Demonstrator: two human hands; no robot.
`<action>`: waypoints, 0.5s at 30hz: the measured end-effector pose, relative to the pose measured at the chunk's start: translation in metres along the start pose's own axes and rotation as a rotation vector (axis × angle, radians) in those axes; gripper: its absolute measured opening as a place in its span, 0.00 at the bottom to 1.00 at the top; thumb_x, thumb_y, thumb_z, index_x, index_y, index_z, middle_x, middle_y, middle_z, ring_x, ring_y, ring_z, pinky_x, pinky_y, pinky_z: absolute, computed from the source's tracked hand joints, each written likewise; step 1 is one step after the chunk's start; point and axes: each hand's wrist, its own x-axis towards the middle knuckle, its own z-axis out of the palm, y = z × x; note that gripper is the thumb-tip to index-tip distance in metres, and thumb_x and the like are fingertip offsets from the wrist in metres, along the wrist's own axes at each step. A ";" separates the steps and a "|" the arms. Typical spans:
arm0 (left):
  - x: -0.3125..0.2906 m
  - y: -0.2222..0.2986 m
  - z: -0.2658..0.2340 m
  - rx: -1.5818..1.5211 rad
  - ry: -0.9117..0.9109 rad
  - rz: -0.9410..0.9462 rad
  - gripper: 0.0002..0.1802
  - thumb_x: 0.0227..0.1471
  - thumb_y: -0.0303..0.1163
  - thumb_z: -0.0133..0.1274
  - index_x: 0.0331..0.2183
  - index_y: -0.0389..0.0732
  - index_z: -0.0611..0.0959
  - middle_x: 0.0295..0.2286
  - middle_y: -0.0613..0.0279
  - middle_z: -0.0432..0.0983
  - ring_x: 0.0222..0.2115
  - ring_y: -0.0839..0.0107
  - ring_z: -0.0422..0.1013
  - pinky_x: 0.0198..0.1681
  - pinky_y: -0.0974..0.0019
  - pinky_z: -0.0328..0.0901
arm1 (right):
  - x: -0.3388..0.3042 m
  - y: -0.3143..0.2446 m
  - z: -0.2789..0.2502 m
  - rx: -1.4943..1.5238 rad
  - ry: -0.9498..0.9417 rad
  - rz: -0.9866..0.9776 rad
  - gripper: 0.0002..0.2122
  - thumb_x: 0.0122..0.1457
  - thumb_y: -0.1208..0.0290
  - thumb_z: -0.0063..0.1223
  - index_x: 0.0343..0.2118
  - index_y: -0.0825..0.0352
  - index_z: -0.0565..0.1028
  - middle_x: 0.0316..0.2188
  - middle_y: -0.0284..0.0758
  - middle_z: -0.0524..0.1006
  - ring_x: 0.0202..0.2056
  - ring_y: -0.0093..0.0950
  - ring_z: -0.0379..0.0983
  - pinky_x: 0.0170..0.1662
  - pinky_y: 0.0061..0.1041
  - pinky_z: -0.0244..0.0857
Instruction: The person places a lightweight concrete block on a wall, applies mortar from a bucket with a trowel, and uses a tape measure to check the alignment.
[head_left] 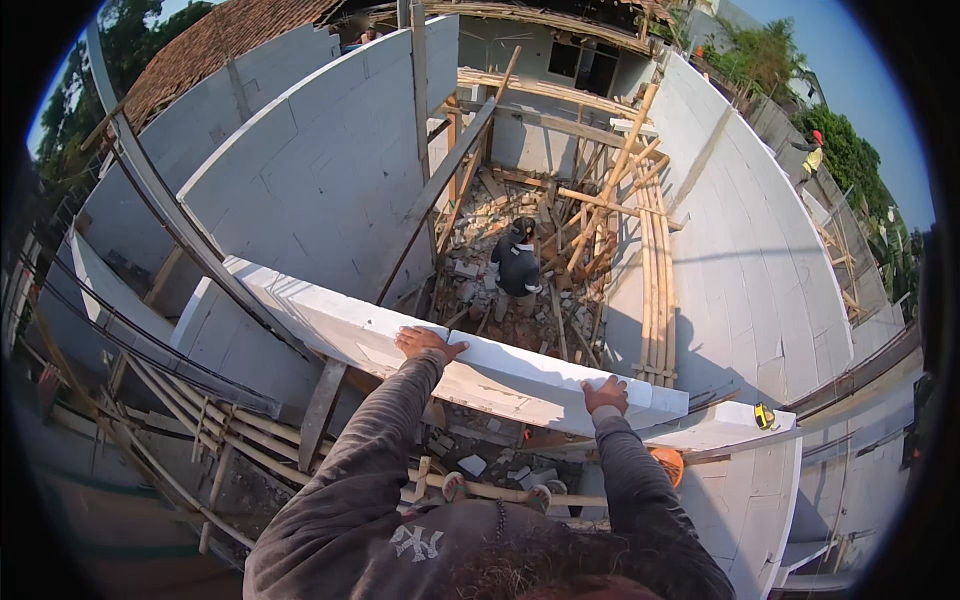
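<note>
A white lightweight concrete block point(520, 362) lies along the top of a low wall in front of me. My left hand point(424, 342) rests flat over the joint at the block's left end, fingers spread and thumb apart. Nearer the block's right end, my right hand point(606, 395) lies on its top edge with the fingers stretched out, some tips partly hidden. Left of the joint, the wall row point(320, 312) carries on in the same white block. Past the right end, a yellow and black tape measure point(764, 416) sits on a lower block course point(722, 428).
Below, a person point(517, 265) in dark clothes stands among rubble. Bamboo poles point(655, 280) lean right of them; a long wooden plank point(440, 185) slants at the left. My feet point(497, 492) are near a bamboo pole. An orange container point(667, 464) is under my right arm. Another person point(811, 155) is far right.
</note>
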 end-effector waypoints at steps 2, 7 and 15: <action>0.003 0.007 -0.003 0.027 -0.009 0.002 0.77 0.34 0.76 0.59 0.64 0.24 0.47 0.65 0.33 0.42 0.67 0.43 0.41 0.70 0.50 0.37 | 0.003 0.000 0.001 -0.011 -0.016 0.026 0.39 0.51 0.39 0.59 0.59 0.64 0.64 0.57 0.44 0.65 0.59 0.45 0.63 0.58 0.46 0.63; 0.012 0.000 0.010 0.057 0.011 0.011 0.78 0.32 0.75 0.62 0.62 0.20 0.50 0.63 0.30 0.46 0.66 0.42 0.45 0.69 0.49 0.40 | 0.013 0.012 0.020 -0.004 0.028 0.046 0.43 0.50 0.37 0.58 0.62 0.64 0.63 0.58 0.46 0.64 0.60 0.48 0.60 0.59 0.48 0.59; 0.022 -0.001 0.007 0.065 -0.010 0.060 0.69 0.34 0.73 0.62 0.60 0.25 0.63 0.62 0.30 0.52 0.64 0.43 0.51 0.67 0.48 0.44 | 0.022 0.012 0.019 0.079 -0.029 0.070 0.45 0.50 0.39 0.61 0.63 0.66 0.60 0.61 0.51 0.60 0.63 0.58 0.54 0.61 0.47 0.59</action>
